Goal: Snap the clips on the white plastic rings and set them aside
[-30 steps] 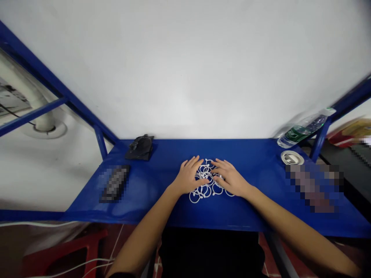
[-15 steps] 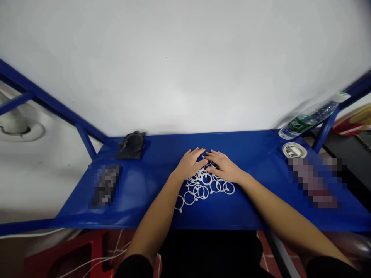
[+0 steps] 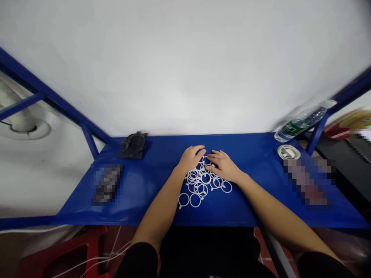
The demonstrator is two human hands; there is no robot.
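Several white plastic rings point(image 3: 199, 185) lie in a loose pile on the blue table point(image 3: 150, 193). My left hand point(image 3: 191, 157) rests flat on the far left part of the pile, fingers stretched out. My right hand point(image 3: 222, 166) lies flat on the far right part, fingers also extended. The fingertips of both hands nearly meet at the back of the pile. Neither hand grips a ring.
A black crumpled cloth point(image 3: 133, 145) lies at the back left. A blurred dark object point(image 3: 106, 183) sits left. At the right are a lying water bottle point(image 3: 301, 120), a round metal tin point(image 3: 288, 152) and a blurred object point(image 3: 307, 181). A red stool point(image 3: 58, 255) stands below left.
Both hands slid from the middle of the pile toward its far side, uncovering rings nearer to me. The rings are spread out more toward the front edge.
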